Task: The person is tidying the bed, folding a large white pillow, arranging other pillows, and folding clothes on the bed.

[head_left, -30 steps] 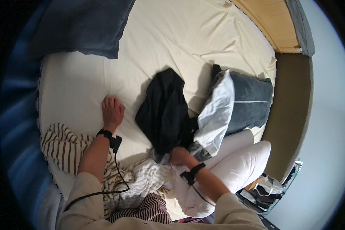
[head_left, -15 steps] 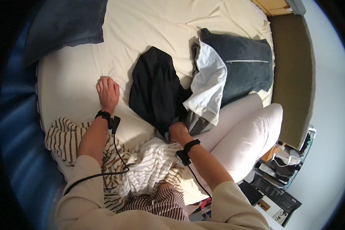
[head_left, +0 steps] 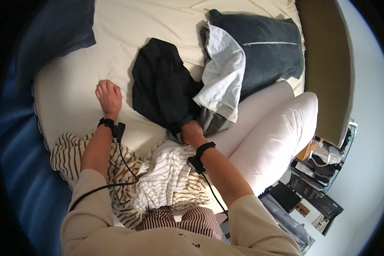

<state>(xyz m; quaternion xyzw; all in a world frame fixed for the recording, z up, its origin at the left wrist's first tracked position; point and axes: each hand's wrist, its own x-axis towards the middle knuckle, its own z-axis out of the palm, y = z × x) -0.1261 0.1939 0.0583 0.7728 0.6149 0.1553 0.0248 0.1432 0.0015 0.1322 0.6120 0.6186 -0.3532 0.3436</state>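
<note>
My left hand lies palm down on the cream bed sheet, fingers extended and holding nothing. My right hand is closed at the near edge of a black garment, by its grey part; the fingertips are hidden. The garment lies loosely spread between my hands and away from me. Just to its right, a white cloth with grey fabric below it partly covers a dark grey pillow. A black strap with a small cabled device is on each wrist.
A striped blanket is bunched close to my body. Right of my right hand lie long pale pink pillows. Another dark cushion sits far left. A brown headboard bounds the right side, with shelved items below it.
My view has shifted, so the bed and the things on it appear higher and further left. Both hands keep their places, the left on the sheet and the right at the black garment.
</note>
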